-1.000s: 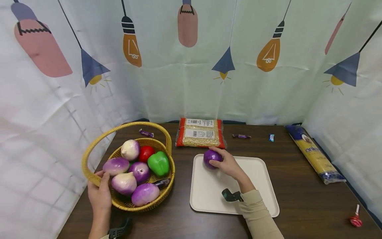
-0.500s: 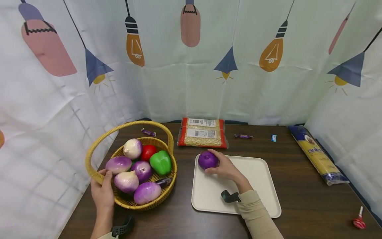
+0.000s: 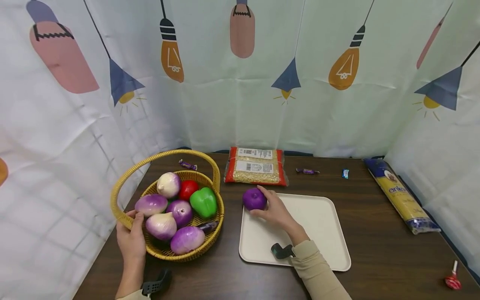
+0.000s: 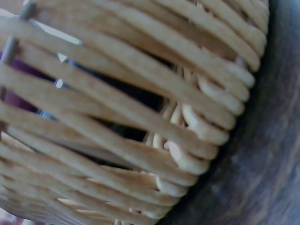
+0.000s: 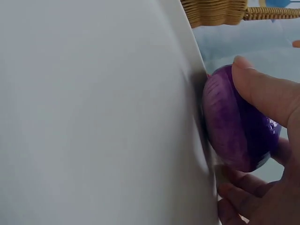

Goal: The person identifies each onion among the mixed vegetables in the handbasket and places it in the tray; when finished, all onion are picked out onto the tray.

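My right hand (image 3: 275, 212) holds a round, glossy purple vegetable (image 3: 254, 199), its exact kind unclear, at the far left corner of the white tray (image 3: 315, 233). In the right wrist view, the thumb lies across the purple vegetable (image 5: 229, 122) beside the tray's edge; the other fingers are partly behind it. On the left, my left hand (image 3: 131, 241) grips the yellow wicker basket (image 3: 187, 257) by its rim, at the foot of the handle. Only the basket's woven side (image 4: 117, 93) and the dark table show in the left wrist view, with no hand.
The basket holds several purple-white vegetables (image 3: 161, 226), a red tomato (image 3: 188, 190), a green bell pepper (image 3: 204, 203) and a dark eggplant (image 3: 208, 226). Behind the tray lies a grain bag (image 3: 256, 166). A pasta pack (image 3: 401, 193), wrapped candies (image 3: 307, 171) and a lollipop (image 3: 453, 280) lie around.
My right hand has shifted left with the purple vegetable, from over the tray to its far left corner. My left hand stays at the basket; the head view has turned slightly.
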A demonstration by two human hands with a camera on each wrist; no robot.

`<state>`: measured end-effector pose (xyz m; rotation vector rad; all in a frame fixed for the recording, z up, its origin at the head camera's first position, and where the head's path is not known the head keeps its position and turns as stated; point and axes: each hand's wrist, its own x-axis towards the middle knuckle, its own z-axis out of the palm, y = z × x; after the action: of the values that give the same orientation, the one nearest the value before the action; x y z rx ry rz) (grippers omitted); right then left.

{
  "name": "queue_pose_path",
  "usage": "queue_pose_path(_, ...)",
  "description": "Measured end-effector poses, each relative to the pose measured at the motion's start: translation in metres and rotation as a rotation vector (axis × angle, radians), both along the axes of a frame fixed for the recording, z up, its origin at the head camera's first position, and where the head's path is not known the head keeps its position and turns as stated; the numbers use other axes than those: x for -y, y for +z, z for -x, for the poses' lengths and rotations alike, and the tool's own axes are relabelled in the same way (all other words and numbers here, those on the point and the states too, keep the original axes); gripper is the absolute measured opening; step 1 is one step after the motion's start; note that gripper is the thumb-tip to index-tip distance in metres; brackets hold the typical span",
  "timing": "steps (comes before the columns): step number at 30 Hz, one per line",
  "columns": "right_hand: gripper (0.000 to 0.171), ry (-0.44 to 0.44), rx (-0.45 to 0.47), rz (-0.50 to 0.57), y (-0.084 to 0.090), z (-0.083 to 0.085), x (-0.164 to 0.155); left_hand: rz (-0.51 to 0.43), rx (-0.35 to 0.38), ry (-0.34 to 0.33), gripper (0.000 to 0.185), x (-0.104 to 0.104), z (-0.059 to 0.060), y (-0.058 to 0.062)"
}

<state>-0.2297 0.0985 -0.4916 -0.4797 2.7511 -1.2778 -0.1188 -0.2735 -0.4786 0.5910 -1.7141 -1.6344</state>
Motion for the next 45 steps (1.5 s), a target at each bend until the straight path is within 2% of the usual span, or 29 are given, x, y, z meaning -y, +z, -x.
queue_pose_path(7, 0.102, -0.039, 0.021, -0.007, 0.015, -0.004, -0.005, 0.010, 0.067, 0.007, 0.016, -0.001, -0.001, 0.001)
queue_pose_path(9, 0.095, -0.066, -0.025, 0.004, 0.024, -0.008, -0.003, 0.003, 0.074, 0.006, 0.015, 0.000, 0.000, 0.000)
queue_pose_path(12, 0.071, -0.094, -0.181, 0.096, 0.040, -0.018, 0.008, -0.016, 0.067, 0.002, 0.014, 0.001, 0.000, 0.000)
queue_pose_path(15, 0.047, -0.009, -0.350, 0.231, 0.050, -0.034, 0.032, -0.028, 0.064, 0.000, 0.012, 0.002, 0.000, 0.000)
queue_pose_path(18, 0.037, 0.191, -0.406, 0.325, 0.052, -0.053, 0.063, -0.025, 0.068, 0.001, 0.011, 0.004, -0.001, 0.002)
queue_pose_path(21, 0.035, 0.419, -0.337, 0.392, 0.049, -0.066, 0.093, -0.033, 0.075, 0.002, 0.011, 0.004, -0.001, 0.003)
queue_pose_path(23, 0.035, 0.525, -0.310, 0.360, 0.048, -0.069, 0.110, -0.037, 0.080, -0.003, 0.012, 0.003, -0.001, 0.003)
queue_pose_path(25, 0.036, 0.601, -0.292, 0.277, 0.049, -0.067, 0.124, -0.043, 0.080, -0.005, 0.014, 0.002, -0.001, 0.002)
queue_pose_path(28, 0.041, 0.678, -0.286, 0.097, 0.054, -0.060, 0.138, -0.032, 0.080, -0.004, 0.016, 0.002, 0.000, 0.001)
queue_pose_path(33, 0.051, 0.818, -0.161, -0.123, 0.061, -0.048, 0.149, -0.033, 0.072, 0.002, 0.014, 0.002, 0.000, 0.000)
queue_pose_path(36, 0.059, 0.859, -0.131, -0.212, 0.061, -0.045, 0.152, -0.039, 0.069, 0.003, 0.013, 0.002, 0.000, -0.001)
queue_pose_path(39, 0.064, 0.848, -0.141, -0.218, 0.059, -0.045, 0.151, -0.034, 0.070, 0.003, 0.013, 0.002, 0.000, -0.001)
queue_pose_path(41, 0.066, 0.821, -0.142, -0.158, 0.059, -0.047, 0.148, -0.038, 0.074, 0.001, 0.014, 0.002, 0.000, 0.000)
queue_pose_path(45, 0.069, 0.732, -0.124, 0.030, 0.061, -0.054, 0.133, -0.033, 0.084, -0.005, 0.015, 0.001, -0.001, 0.001)
